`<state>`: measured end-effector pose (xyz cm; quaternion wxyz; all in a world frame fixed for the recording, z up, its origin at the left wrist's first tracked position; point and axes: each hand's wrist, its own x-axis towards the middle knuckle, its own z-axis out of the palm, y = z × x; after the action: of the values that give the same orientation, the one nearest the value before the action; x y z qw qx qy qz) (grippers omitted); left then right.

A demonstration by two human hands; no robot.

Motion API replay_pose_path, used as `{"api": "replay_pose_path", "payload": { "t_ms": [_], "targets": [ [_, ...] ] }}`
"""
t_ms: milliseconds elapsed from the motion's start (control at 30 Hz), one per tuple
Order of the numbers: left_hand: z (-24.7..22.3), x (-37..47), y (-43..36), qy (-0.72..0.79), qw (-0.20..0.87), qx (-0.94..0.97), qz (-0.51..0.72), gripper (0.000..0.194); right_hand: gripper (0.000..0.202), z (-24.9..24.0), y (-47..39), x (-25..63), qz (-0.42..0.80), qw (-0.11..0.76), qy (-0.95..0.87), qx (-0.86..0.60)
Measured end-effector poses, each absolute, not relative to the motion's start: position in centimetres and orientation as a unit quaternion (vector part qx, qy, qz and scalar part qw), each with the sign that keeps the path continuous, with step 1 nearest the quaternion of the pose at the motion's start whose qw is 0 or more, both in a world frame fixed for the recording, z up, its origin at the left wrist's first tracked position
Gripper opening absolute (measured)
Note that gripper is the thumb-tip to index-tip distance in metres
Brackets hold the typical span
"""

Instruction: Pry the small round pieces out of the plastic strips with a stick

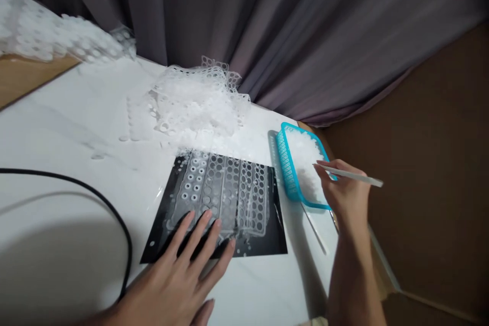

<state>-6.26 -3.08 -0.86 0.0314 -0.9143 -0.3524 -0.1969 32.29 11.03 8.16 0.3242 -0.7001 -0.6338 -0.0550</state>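
My left hand point(191, 260) lies with fingers spread over the lower edge of a clear plastic sheet with rows of circles point(252, 198). That sheet rests on a black mat point(160, 234). Small white rings fill part of its left columns, and other circles look bare. In my right hand point(349, 193) is a slim white pen-shaped stick point(357, 177), pinched between the fingers, its tip pointing left. The hand is over the right side of a blue plastic basket point(288, 178), which holds a heap of small white pieces point(303, 150) too fine to make out singly.
A pile of punched clear sheets point(198, 97) sits behind the mat. More white sheets point(57, 35) lie at the far left. A black cable point(95, 196) curves across the left side. A thin rod point(315, 229) lies below the basket. Grey curtains point(206, 10) hang behind.
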Motion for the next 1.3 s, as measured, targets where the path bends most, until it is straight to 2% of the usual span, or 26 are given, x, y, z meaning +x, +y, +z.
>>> {"api": "replay_pose_path", "payload": {
  "t_ms": [100,200,333,467,733,1033,1300],
  "targets": [
    [-0.8,-6.3,-3.0,-0.349,0.023,-0.918,-0.187,0.078,0.028,7.4,10.7,29.6,-0.017,0.341,-0.642,-0.687],
    [-0.6,-6.4,-2.9,-0.350,0.016,-0.920,-0.174,0.073,0.021,6.9,9.9,24.1,0.120,0.392,-0.692,-0.594],
    [-0.2,-6.5,-2.8,-0.349,0.005,-0.924,-0.154,0.070,0.004,6.1,8.9,17.3,0.279,0.336,-0.817,-0.377],
    [-0.1,-6.5,-2.8,-0.348,-0.004,-0.927,-0.141,0.071,0.008,4.2,9.2,14.2,0.306,0.268,-0.884,-0.231],
    [-0.3,-6.6,-3.1,-0.347,-0.015,-0.930,-0.121,0.069,0.009,0.7,9.7,13.5,0.328,0.297,-0.870,-0.217],
    [-0.1,-6.5,-3.0,-0.354,-0.019,-0.926,-0.128,0.067,0.009,0.9,9.3,13.2,0.372,0.323,-0.829,-0.264],
    [-0.2,-6.3,-3.1,-0.359,-0.028,-0.926,-0.117,0.068,0.008,1.0,9.4,13.3,0.362,0.303,-0.843,-0.258]
  ]
}}
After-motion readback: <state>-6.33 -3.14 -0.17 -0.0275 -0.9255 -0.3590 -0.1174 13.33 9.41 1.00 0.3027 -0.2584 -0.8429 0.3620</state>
